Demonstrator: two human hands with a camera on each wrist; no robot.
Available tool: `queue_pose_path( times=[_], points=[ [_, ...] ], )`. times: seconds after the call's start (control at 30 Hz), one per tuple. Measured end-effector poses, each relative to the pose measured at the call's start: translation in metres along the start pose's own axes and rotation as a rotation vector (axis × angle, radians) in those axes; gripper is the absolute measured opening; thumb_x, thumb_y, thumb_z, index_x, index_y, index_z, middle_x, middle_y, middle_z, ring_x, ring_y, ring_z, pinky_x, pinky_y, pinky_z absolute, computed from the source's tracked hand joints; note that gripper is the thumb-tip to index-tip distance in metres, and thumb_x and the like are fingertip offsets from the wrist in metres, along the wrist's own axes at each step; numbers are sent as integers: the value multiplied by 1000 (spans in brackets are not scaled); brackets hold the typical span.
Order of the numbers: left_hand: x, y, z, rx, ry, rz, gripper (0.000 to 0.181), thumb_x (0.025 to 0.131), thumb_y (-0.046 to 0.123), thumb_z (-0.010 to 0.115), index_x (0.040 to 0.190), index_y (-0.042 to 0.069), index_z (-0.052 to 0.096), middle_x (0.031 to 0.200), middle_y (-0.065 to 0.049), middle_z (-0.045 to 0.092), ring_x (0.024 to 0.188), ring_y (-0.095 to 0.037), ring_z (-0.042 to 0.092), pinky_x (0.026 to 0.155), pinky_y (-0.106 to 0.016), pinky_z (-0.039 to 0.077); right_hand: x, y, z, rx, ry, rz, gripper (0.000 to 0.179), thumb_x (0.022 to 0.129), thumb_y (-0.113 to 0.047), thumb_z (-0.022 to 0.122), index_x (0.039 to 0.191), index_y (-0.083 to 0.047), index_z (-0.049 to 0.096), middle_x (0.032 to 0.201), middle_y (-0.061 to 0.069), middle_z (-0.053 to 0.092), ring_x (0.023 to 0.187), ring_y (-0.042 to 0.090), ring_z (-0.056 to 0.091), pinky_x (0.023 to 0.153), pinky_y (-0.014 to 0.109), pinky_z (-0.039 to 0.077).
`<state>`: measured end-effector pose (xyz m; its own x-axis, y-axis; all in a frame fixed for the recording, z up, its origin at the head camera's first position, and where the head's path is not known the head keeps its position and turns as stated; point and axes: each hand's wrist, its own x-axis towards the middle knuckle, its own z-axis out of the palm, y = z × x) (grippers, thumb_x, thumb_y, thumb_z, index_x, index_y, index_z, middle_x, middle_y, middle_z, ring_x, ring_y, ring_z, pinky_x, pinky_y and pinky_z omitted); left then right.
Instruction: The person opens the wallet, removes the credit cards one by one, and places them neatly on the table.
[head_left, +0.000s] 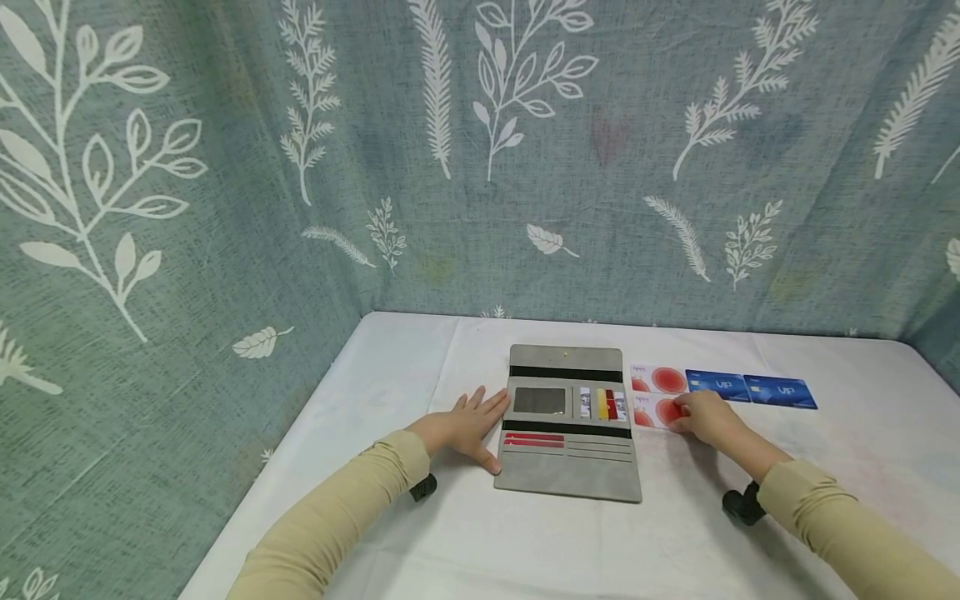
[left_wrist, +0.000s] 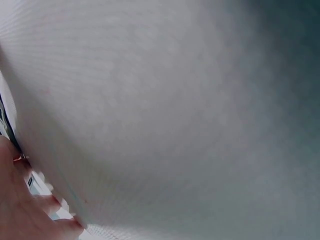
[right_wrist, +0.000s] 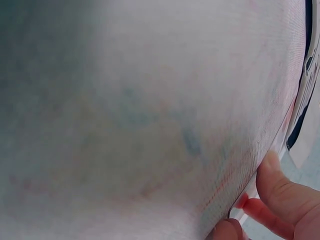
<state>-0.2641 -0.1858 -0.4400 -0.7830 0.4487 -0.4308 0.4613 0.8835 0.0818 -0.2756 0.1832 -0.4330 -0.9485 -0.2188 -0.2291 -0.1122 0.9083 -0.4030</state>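
Note:
A grey tri-fold wallet (head_left: 566, 479) lies unfolded on the white cloth, with cards in several of its slots. My left hand (head_left: 468, 429) rests flat beside it, fingers spread, at the wallet's left edge. To the wallet's right, my right hand (head_left: 708, 418) pinches the right end of a white card with red circles (head_left: 651, 411), which lies on the cloth. A matching red-and-white card (head_left: 658, 379) lies just above it. In the right wrist view, the thumb and fingers (right_wrist: 285, 195) are at the card's edge; the card itself is seen nearly edge-on.
Two blue VIP cards, one nearer (head_left: 716, 385) and one farther right (head_left: 780, 392), lie in a row right of the red-and-white cards. A patterned green curtain (head_left: 480, 208) hangs behind and left of the white table (head_left: 420, 358).

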Motion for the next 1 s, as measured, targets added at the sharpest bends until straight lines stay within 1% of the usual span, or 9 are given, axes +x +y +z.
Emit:
queue_pose_path(
  times=[0.07, 0.17, 0.3, 0.37, 0.53, 0.63, 0.87, 1.0],
  points=[
    [0, 0, 0, -1, 1, 2, 116, 66, 62, 68, 148, 13, 2, 155, -1, -5, 140, -34, -6, 111, -53, 4, 0, 0, 1, -1, 4, -8, 35, 80, -10, 69, 107, 10, 60, 87, 19, 58, 81, 28, 50, 70, 35, 47],
    [0, -1, 1, -1, 1, 6, 116, 66, 62, 68, 148, 12, 2, 155, -1, -5, 140, -35, -7, 110, -53, 4, 1, 0, 2, -13, 7, -26, 29, 80, -8, 68, 104, 7, 61, 77, 10, 49, 77, 25, 47, 62, 29, 40],
    [0, -1, 1, -7, -1, 8, 117, 66, 62, 68, 148, 12, 2, 155, -1, -5, 139, -35, -7, 110, -53, 4, 2, 0, 1, -40, 11, -52, 31, 80, -7, 68, 106, 9, 61, 78, 10, 49, 76, 26, 47, 62, 29, 39],
    [0, 0, 1, -8, -3, 9, 117, 66, 62, 68, 149, 13, 2, 155, -1, -6, 139, -34, -7, 110, -53, 3, 2, 1, 1, -40, 10, -53, 34, 80, -7, 68, 109, 10, 60, 78, 10, 50, 77, 25, 47, 62, 29, 40],
    [0, 1, 1, -7, -4, 12, 117, 66, 62, 68, 148, 13, 2, 155, -1, -5, 139, -35, -7, 110, -53, 4, 2, 1, 1, -52, 20, -59, 26, 80, -9, 69, 101, 6, 63, 72, 7, 48, 73, 22, 47, 61, 28, 38],
    [0, 1, 0, -11, -2, 10, 116, 66, 61, 69, 148, 12, 3, 155, -2, -4, 139, -35, -7, 110, -54, 4, 2, 0, 1, -51, 18, -56, 22, 80, -9, 69, 97, 5, 63, 73, 8, 47, 73, 24, 46, 61, 29, 37],
    [-1, 0, -1, -10, 1, 9, 115, 67, 61, 69, 148, 12, 3, 155, -2, -3, 140, -35, -6, 110, -53, 4, 4, -2, 1, -45, 5, -30, 28, 81, -8, 67, 104, 8, 62, 78, 11, 49, 76, 26, 46, 62, 30, 38],
    [-2, 1, -2, -13, 0, 11, 115, 67, 60, 69, 148, 12, 3, 155, -1, -4, 140, -35, -7, 110, -53, 4, 4, -3, 1, -26, -3, -6, 35, 81, -9, 68, 109, 10, 59, 81, 13, 50, 79, 27, 47, 63, 30, 40]
  ],
)
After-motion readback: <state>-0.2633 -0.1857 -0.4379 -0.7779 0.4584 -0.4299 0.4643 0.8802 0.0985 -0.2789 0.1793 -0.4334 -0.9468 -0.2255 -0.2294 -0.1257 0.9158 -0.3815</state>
